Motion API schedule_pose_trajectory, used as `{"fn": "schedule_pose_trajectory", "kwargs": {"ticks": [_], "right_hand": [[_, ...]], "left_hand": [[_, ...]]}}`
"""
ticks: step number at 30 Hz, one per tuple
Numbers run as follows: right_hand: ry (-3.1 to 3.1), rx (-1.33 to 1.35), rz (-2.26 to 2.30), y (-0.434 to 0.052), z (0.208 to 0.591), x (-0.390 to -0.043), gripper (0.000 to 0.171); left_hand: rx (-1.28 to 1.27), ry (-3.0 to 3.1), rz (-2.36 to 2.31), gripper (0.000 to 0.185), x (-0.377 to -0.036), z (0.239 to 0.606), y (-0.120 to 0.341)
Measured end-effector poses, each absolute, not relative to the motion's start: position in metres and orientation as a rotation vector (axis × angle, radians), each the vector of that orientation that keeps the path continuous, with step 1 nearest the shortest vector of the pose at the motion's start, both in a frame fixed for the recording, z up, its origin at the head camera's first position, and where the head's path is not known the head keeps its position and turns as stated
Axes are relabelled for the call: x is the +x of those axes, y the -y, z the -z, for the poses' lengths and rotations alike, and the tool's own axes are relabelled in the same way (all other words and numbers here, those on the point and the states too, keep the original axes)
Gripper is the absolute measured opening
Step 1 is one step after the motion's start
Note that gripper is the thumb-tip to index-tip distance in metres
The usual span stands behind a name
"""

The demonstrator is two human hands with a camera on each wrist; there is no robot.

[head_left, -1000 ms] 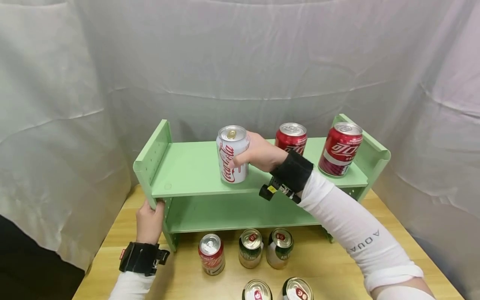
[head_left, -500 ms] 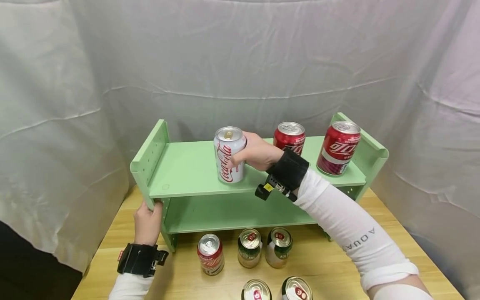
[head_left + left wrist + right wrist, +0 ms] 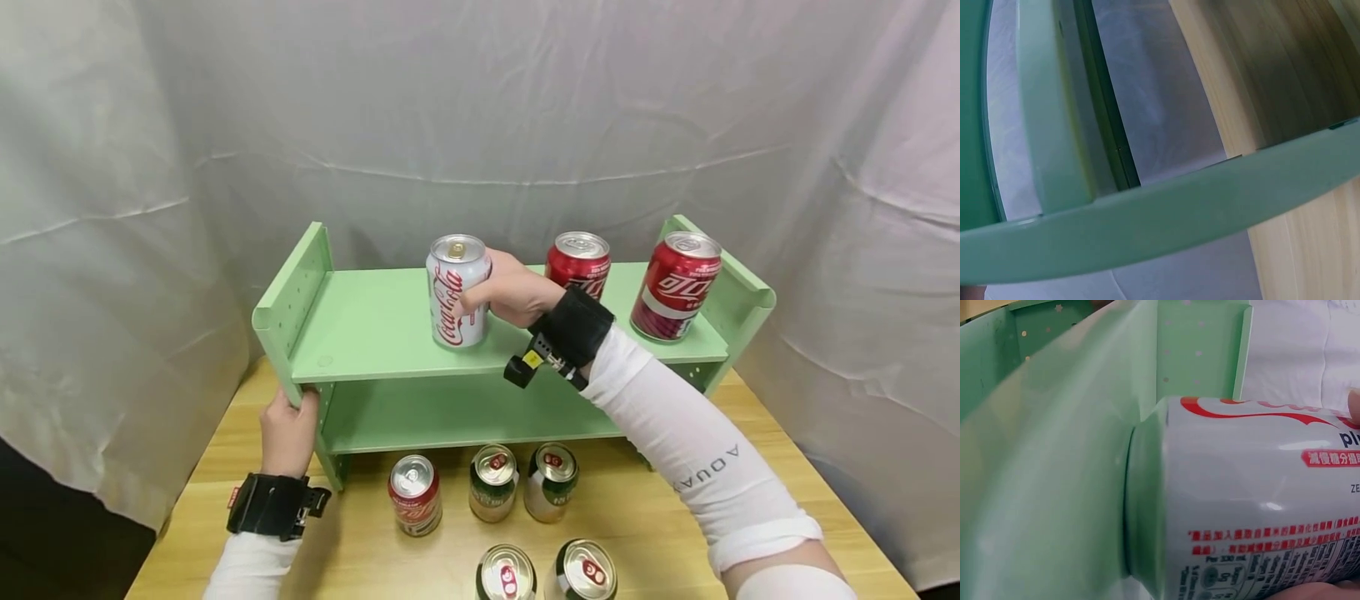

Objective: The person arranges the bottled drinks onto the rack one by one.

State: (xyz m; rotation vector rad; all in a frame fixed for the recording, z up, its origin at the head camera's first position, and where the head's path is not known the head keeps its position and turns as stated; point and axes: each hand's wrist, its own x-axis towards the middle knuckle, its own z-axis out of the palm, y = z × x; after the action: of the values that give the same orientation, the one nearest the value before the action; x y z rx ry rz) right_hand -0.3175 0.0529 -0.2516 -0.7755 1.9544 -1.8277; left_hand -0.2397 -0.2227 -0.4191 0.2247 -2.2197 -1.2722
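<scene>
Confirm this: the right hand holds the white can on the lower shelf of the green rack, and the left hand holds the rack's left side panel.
Not quite. The head view shows the right hand holding the white can on the top shelf of the green rack, not the lower one. The left hand does hold the left side panel.

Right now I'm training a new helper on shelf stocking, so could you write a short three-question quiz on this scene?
1. True or false: the right hand grips the white can on the shelf's top board.
2. How many red cans stand on the top board? A) one B) two C) four
3. Fill in: the left hand holds the green shelf at its ____ end panel.

Key: 1. True; the can stands upright there with the fingers round it. 2. B; one red can sits behind the wrist and another red can near the right end. 3. Left.
</scene>
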Motion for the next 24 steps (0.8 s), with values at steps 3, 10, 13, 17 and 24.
{"fn": "schedule_pose_trajectory", "kwargs": {"ticks": [3,10,13,17,24], "right_hand": [[-1.952,-0.751,1.84,-0.053,0.25,-0.317,0.078],[-1.913,-0.726,1.878,-0.054,0.25,-0.314,0.074],[-1.915,-0.702,1.911,-0.054,0.25,-0.311,0.073],[-1.932,-0.592,1.97,-0.054,0.252,-0.304,0.074],[-1.828,-0.439,2.094,-0.057,0.254,-0.287,0.082]], "left_hand": [[0.215,2.225,1.271,0.015,-0.24,0.417,0.223],[0.231,2.22,1.282,0.011,-0.24,0.416,0.221],[0.224,2.224,1.286,0.011,-0.242,0.417,0.222],[0.23,2.227,1.305,0.012,-0.242,0.418,0.222],[0.238,2.225,1.316,0.014,-0.24,0.418,0.223]]}}
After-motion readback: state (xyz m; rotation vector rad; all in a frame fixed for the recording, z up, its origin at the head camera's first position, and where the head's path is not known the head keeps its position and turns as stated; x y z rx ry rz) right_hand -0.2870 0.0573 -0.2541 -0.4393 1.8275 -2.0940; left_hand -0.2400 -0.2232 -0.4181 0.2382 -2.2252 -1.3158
